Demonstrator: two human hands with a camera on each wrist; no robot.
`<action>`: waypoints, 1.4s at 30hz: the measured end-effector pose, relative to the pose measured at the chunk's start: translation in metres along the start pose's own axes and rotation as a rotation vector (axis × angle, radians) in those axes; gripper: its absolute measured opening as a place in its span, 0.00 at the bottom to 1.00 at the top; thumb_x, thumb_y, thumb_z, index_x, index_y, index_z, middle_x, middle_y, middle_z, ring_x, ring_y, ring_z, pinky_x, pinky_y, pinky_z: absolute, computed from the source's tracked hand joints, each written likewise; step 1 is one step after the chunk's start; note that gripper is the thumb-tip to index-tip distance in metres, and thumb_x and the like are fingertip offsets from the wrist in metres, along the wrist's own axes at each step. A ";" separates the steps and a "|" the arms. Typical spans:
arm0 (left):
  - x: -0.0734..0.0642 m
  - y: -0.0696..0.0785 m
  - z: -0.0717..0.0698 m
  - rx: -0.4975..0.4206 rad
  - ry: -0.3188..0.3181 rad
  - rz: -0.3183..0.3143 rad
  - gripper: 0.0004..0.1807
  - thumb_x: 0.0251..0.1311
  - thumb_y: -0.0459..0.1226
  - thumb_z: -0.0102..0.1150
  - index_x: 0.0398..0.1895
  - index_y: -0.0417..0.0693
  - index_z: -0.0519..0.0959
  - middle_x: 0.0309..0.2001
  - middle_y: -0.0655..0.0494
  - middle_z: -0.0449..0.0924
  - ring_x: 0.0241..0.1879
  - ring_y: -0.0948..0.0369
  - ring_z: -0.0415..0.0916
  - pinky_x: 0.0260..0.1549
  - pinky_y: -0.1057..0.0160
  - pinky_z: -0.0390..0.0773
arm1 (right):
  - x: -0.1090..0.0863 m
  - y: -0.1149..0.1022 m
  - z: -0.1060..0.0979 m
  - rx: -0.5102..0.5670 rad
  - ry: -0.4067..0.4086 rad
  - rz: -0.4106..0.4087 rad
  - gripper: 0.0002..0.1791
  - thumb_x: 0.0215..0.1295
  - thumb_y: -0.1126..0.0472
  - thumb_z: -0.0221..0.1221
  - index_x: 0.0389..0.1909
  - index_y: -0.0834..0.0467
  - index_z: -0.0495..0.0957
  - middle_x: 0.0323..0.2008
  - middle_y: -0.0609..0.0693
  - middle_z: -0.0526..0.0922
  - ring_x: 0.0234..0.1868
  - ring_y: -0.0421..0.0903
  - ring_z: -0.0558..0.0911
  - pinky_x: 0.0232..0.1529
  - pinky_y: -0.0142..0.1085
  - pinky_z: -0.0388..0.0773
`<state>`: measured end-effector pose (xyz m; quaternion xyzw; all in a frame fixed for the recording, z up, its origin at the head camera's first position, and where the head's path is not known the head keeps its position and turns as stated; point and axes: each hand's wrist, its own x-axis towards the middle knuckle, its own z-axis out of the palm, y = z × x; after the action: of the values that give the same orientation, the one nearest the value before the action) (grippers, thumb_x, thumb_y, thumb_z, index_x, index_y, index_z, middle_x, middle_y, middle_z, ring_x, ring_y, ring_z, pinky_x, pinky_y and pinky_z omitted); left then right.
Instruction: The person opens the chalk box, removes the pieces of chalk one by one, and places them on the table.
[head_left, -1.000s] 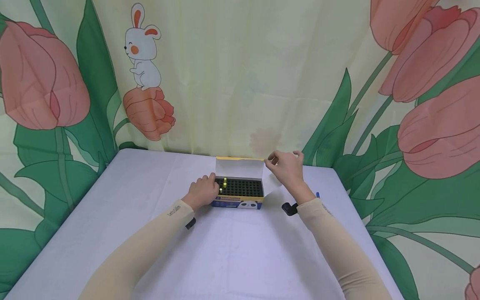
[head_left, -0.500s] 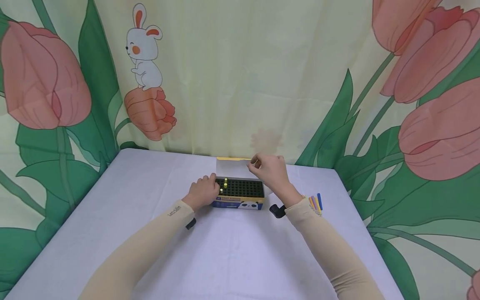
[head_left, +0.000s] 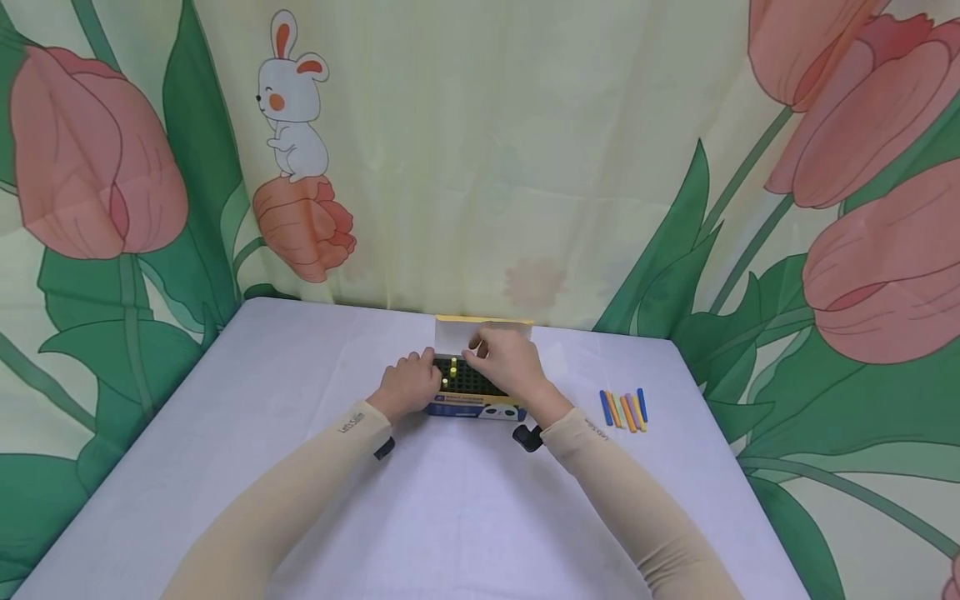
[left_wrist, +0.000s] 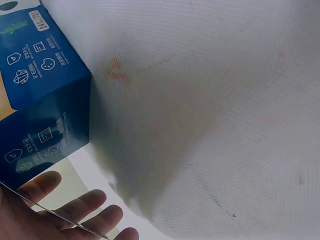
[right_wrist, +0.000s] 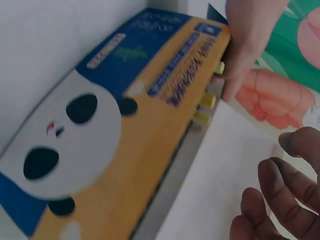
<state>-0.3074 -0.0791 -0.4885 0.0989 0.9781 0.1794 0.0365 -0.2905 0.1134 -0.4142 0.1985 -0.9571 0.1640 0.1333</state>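
Observation:
In the middle of the table stands an open blue and yellow box (head_left: pixel 457 410) with a panda on its front and a black holed insert (head_left: pixel 471 382). Several yellow chalk sticks (head_left: pixel 453 372) poke up from the insert's left part. My left hand (head_left: pixel 406 384) grips the box's left end; its fingers (left_wrist: pixel 87 202) show beside a thin card flap in the left wrist view. Over the insert, my right hand (head_left: pixel 510 364) has thumb and forefinger brought close together; I cannot tell whether they pinch anything. Dark smudges mark the right fingertips (right_wrist: pixel 270 172) in the right wrist view.
Several coloured chalk sticks (head_left: pixel 624 410) lie in a row on the white cloth (head_left: pixel 465 508), right of the box. The box's lid (head_left: pixel 450 335) stands raised at its back. Behind the table hangs a curtain (head_left: pixel 480 167) printed with tulips and a rabbit.
My right hand has moved left, from beyond the box's right end to over the insert, uncovering the row of chalk sticks. My left hand has stayed at the box's left end.

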 end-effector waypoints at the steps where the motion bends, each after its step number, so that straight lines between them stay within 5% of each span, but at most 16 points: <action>1: 0.000 0.000 0.000 -0.001 0.001 0.000 0.27 0.75 0.45 0.31 0.67 0.40 0.69 0.48 0.40 0.78 0.45 0.45 0.78 0.50 0.39 0.80 | 0.000 -0.002 0.003 0.007 -0.010 -0.007 0.08 0.68 0.49 0.66 0.38 0.49 0.86 0.28 0.42 0.88 0.25 0.37 0.81 0.23 0.32 0.76; 11: -0.003 0.003 -0.002 0.000 0.020 0.005 0.22 0.76 0.44 0.33 0.58 0.41 0.71 0.41 0.42 0.77 0.40 0.47 0.76 0.44 0.41 0.80 | -0.004 -0.012 0.034 0.033 -0.112 -0.022 0.08 0.67 0.50 0.68 0.39 0.49 0.85 0.29 0.41 0.87 0.27 0.36 0.81 0.26 0.32 0.77; 21: -0.004 0.001 -0.002 -0.003 0.013 0.004 0.23 0.76 0.44 0.32 0.60 0.40 0.71 0.42 0.41 0.77 0.40 0.46 0.76 0.45 0.40 0.80 | -0.007 -0.017 0.049 0.045 -0.185 0.016 0.06 0.66 0.50 0.68 0.39 0.47 0.86 0.31 0.39 0.88 0.29 0.37 0.83 0.29 0.34 0.78; 28: -0.002 0.000 -0.002 0.000 0.004 0.002 0.20 0.77 0.44 0.32 0.54 0.42 0.71 0.40 0.44 0.75 0.37 0.48 0.74 0.42 0.42 0.79 | -0.005 -0.020 0.051 0.050 -0.191 0.041 0.06 0.69 0.50 0.67 0.40 0.46 0.89 0.34 0.40 0.89 0.31 0.39 0.84 0.30 0.35 0.79; 42: 0.000 0.001 0.000 0.016 0.005 0.006 0.21 0.77 0.45 0.31 0.58 0.42 0.70 0.42 0.43 0.76 0.40 0.47 0.75 0.45 0.42 0.79 | -0.007 -0.020 0.051 0.086 -0.132 0.040 0.05 0.66 0.53 0.68 0.39 0.46 0.90 0.34 0.40 0.90 0.33 0.38 0.86 0.30 0.34 0.79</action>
<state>-0.3076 -0.0786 -0.4882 0.1018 0.9793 0.1719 0.0324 -0.2854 0.0796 -0.4578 0.1950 -0.9596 0.1941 0.0581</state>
